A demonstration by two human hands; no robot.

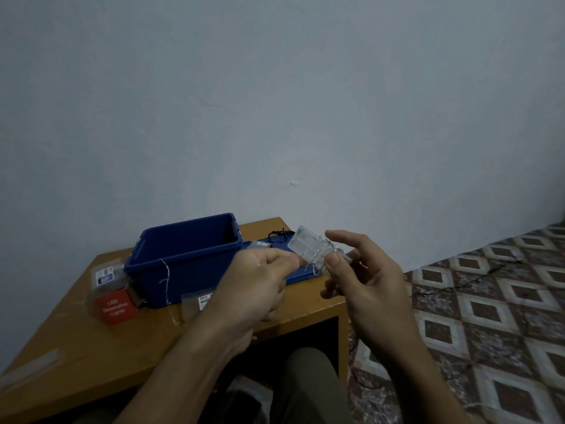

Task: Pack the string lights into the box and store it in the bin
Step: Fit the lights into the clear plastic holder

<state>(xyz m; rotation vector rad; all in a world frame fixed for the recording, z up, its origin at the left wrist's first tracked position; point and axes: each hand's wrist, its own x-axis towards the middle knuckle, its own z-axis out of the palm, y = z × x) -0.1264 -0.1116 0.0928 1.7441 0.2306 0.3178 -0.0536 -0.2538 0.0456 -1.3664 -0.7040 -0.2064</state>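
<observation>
A person seated at a wooden table [76,347] winds a set of string lights [165,280] around its clear battery case [305,244], held up just right of a blue storage bin [195,270]. The right hand [367,280] grips the case between thumb and curled fingers. The left hand [260,283], fingers closed narrow, pinches the fine wire where it meets the case. A loose length of the wire trails over the bin's front wall and down to the table in front of it. The red box [117,307] marked "LED Decorative Lights" lies to the left of the bin with one flap open, and a clear plastic sleeve [195,304] rests against the bin's front. A blue lid [298,278] lies flat to the right of the bin.

The likely trouble is that trailing strand. Draped on the bin's rim, it could catch there as the winding draws it in, either kinking the thin wire or tugging the light, seemingly empty bin. Slack coils on the smooth case may also slip off and tangle, leaving a bundle too bulky for the small box.
</observation>
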